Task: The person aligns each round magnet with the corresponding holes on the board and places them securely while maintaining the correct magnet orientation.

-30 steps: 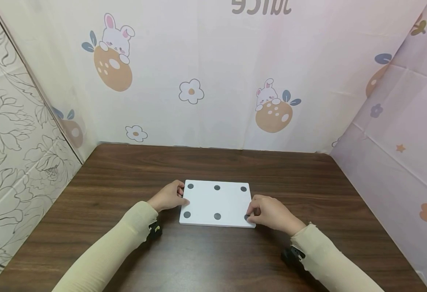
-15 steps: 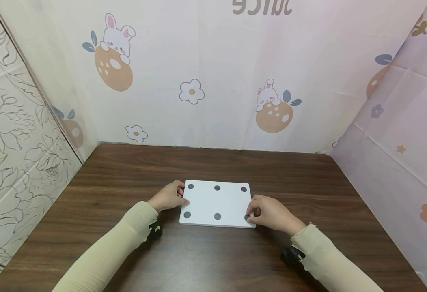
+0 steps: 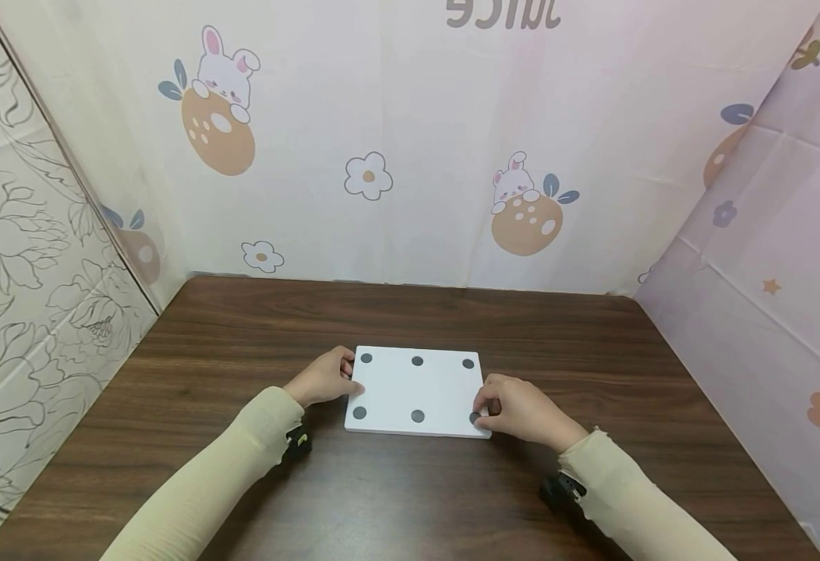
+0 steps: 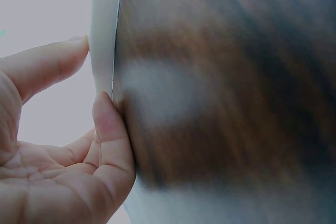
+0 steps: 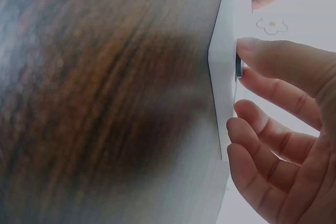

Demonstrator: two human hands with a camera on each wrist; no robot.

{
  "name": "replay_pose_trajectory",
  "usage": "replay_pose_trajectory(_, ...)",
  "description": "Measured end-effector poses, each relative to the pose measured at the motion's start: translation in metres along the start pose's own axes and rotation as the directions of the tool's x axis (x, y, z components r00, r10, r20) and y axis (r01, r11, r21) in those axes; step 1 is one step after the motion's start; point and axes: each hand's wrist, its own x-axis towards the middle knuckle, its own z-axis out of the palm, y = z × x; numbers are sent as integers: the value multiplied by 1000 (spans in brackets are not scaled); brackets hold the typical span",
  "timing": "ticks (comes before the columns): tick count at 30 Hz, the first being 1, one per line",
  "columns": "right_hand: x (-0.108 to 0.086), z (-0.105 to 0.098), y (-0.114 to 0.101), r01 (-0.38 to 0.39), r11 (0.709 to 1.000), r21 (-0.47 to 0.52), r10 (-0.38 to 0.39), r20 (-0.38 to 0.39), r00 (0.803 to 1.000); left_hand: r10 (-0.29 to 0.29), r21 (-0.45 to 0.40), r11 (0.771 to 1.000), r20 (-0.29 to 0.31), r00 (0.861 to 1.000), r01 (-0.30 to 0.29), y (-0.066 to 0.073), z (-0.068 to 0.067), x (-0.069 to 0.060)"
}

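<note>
A white rectangular board (image 3: 445, 389) lies flat on the wooden table, with several dark round discs along its two long sides. At the board's left edge my left hand (image 3: 322, 377) holds it, thumb on top and fingers against the side; the left wrist view shows the curled fingers by the white edge (image 4: 105, 35). My right hand (image 3: 529, 409) is over the near right corner. There its thumb and index finger pinch a small dark disc (image 5: 239, 66), which sits at the board's surface. The other right fingers curl loosely beside the board's edge.
The brown wooden table (image 3: 410, 499) extends around the board on all sides. A printed curtain (image 3: 424, 226) with rabbits and flowers hangs behind it, and more patterned cloth stands at left and right. Dark devices are strapped beneath both wrists.
</note>
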Motion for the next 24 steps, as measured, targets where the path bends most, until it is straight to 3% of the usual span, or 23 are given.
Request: replay_pose_trajectory(24, 0, -1, 0, 0, 1000, -5, 0, -1, 1000, -10, 11, 1000, -3, 1000, 10, 1, 0, 0)
